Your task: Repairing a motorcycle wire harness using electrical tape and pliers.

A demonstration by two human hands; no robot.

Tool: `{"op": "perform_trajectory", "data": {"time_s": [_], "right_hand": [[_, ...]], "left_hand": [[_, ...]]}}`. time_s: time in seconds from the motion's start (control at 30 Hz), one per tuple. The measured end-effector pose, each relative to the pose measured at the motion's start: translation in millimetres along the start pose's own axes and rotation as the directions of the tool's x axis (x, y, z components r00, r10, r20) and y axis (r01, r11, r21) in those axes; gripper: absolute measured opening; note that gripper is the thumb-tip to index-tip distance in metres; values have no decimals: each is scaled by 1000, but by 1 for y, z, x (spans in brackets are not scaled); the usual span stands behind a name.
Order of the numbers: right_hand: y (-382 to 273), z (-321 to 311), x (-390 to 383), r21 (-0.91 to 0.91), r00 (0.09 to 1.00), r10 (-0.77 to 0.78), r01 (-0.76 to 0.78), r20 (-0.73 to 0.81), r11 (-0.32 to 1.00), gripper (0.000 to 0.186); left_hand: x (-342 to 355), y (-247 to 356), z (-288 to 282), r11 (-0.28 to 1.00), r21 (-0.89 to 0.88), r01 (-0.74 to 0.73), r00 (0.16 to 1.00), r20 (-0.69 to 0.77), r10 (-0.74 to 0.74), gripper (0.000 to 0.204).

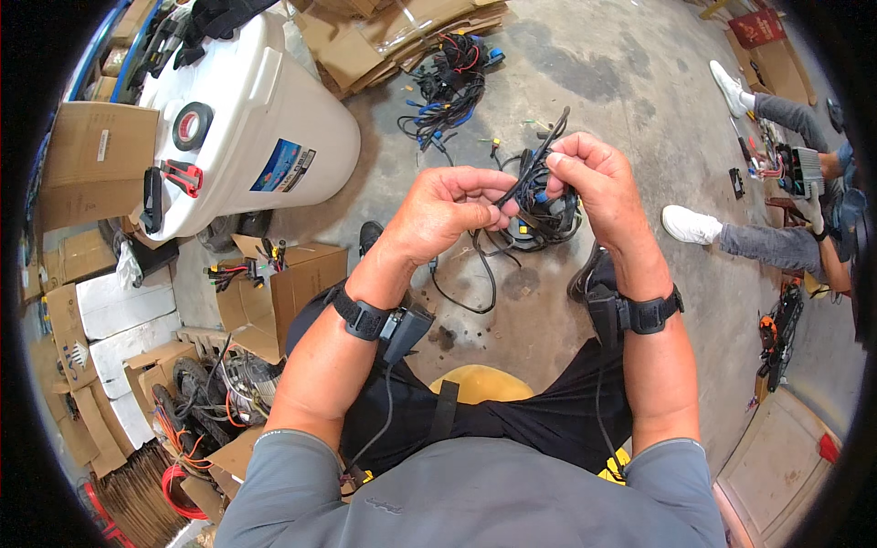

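My left hand [452, 205] and right hand [594, 178] both pinch a black wire [534, 169]; the tangled harness [546, 215] hangs between them, at three o'clock of my left.

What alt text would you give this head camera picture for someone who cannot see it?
Seen from above, a seated person's left hand and right hand pinch a tangled black wire harness over a concrete floor. A white barrel stands to the left.
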State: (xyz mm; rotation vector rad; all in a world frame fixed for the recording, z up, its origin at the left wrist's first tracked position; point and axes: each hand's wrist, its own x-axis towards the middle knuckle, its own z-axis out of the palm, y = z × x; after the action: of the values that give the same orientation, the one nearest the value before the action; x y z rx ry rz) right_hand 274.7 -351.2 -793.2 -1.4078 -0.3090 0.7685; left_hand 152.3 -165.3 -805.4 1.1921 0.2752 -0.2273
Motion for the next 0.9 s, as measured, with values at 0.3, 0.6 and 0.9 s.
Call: {"op": "perform_trajectory", "data": {"time_s": [0.3,0.6,0.9], "right_hand": [[1,-3,6,17,997,-36,38,-67,999,10],[0,-4,6,34,998,0,2,-58,999,13],[1,-4,7,-33,999,-8,7,-43,999,15]], "left_hand": [[2,-6,-2,999,-31,-19,1000,-1,19,35],[1,-2,-1,995,-80,-64,997,-39,61,36],[0,3,-2,973,-221,-71,997,-11,71,42]]}}
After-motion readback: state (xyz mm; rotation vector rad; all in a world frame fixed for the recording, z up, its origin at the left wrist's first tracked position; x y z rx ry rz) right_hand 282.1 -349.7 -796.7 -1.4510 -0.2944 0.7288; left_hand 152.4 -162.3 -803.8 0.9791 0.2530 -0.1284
